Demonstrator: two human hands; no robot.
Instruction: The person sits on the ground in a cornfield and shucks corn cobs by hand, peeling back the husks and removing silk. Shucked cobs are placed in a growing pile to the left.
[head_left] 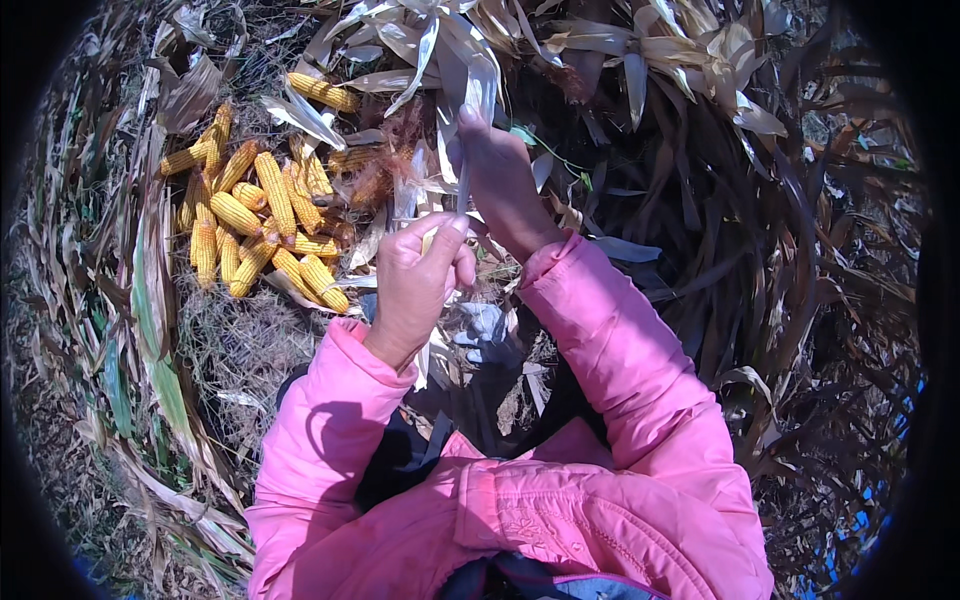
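Both my hands are together in front of me, closed on pale dry corn husk (pixel 481 82). My right hand (pixel 503 182) is the farther one, with its thumb laid along a long husk strip that runs up and away from it. Nearer and a little to the left, my left hand (pixel 415 285) pinches the lower end of the strip between thumb and fingers. Whether an ear is inside this husk cannot be seen. Left of my hands lies a pile of bare yellow corn ears (pixel 274 192), with reddish-brown corn silk (pixel 372 180) at its right side.
Loose pale husks (pixel 680 50) are heaped at the far side. Dry corn stalks and leaves (pixel 700 240) stand or lie thickly on the right, and more leaves (pixel 150 340) line the left. Dry plant litter (pixel 235 345) covers the ground below the ears.
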